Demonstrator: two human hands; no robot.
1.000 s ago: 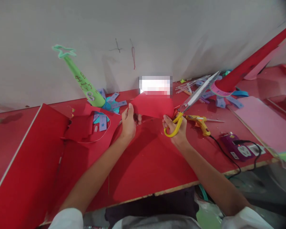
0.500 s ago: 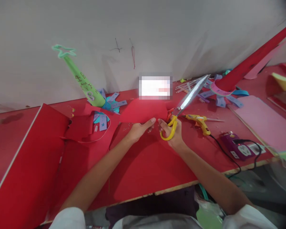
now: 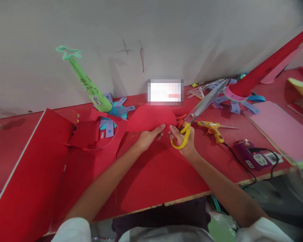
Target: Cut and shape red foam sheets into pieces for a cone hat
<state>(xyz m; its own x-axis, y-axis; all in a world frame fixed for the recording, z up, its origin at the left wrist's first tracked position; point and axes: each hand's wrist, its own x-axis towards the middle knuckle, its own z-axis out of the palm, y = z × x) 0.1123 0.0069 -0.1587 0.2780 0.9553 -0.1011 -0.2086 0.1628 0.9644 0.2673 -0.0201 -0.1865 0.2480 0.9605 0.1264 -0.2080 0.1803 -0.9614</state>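
A rounded piece of red card or foam sheet [image 3: 151, 118] stands up in front of me over the table. My left hand [image 3: 150, 136] pinches its lower edge, thumb on the near side and fingers mostly behind. In my right hand [image 3: 185, 139] is a pair of scissors [image 3: 184, 136] with a yellow handle; its long metal blades point up and away to the right. The tips of my right thumb and fingers are close to the sheet's lower right edge; whether they pinch it too, I cannot tell.
Right of my hands lie a yellow glue gun [image 3: 212, 129] and a purple power socket [image 3: 254, 156] with a black cord. A green paper cone [image 3: 89, 85] leans at the back left, a red cone [image 3: 270, 64] at the right. Large red sheets [image 3: 32, 174] stand left; pink sheets [image 3: 280, 127] lie right.
The scissors have shifted slightly right, their blades tilting a little lower. The red sheet has turned slightly, and both hands keep their holds.
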